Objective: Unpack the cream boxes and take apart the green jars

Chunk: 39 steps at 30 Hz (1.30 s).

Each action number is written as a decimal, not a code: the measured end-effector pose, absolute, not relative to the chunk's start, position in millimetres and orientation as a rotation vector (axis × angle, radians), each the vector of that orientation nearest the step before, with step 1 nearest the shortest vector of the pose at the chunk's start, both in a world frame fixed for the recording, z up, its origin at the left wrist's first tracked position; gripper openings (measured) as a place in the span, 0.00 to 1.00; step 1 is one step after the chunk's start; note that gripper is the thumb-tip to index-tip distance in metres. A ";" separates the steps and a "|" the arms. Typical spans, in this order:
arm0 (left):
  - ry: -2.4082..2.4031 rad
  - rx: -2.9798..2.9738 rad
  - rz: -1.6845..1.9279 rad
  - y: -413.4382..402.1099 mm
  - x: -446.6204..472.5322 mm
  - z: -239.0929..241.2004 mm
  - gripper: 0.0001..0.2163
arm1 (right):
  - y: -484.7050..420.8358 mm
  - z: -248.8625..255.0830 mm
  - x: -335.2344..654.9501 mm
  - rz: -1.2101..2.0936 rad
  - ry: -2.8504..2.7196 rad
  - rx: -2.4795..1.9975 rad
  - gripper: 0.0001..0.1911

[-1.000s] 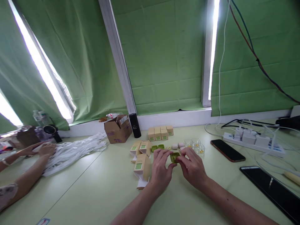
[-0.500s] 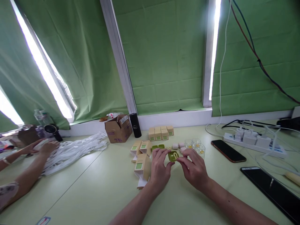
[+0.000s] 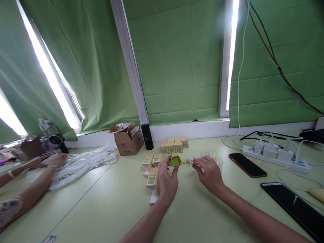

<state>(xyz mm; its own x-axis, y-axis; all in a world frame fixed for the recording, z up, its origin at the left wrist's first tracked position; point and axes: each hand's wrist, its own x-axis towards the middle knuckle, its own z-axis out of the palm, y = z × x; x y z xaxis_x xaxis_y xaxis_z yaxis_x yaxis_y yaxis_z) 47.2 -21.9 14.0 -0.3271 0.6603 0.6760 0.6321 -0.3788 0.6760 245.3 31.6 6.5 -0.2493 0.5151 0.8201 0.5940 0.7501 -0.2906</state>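
My left hand (image 3: 168, 180) holds a small green square dish (image 3: 176, 160) at its edge, between thumb and fingers; part of another green piece shows by the fingertips. Thumb and fingers of my right hand (image 3: 208, 171) are pinched on a small cream loop (image 3: 191, 163), apart from the dish. Just beyond the fingers lie tiny yellowish pieces (image 3: 184, 162) and pale pink-white cylinders (image 3: 189, 159). Clear cups (image 3: 217, 160) with gold-coloured bits stand partly hidden behind my right hand. Left of my left hand are open kraft boxes (image 3: 152, 181) with green labels and white flaps.
Small kraft boxes (image 3: 171, 145) stand in a row behind. Farther left are a black cylinder (image 3: 147, 136) and a cardboard carton (image 3: 129, 140). Another person's hands (image 3: 54, 161) rest on white strips (image 3: 83, 162). Two phones (image 3: 247, 164) and a power strip (image 3: 275, 157) lie right.
The cream loop has come out of the green dish with my right hand. My left hand has moved left with the dish, away from my right hand.
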 end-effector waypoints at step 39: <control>0.940 0.838 1.627 -12.0 45.8 18.9 0.23 | -0.7 -7.8 238.4 0.177 -2.485 -1.001 0.13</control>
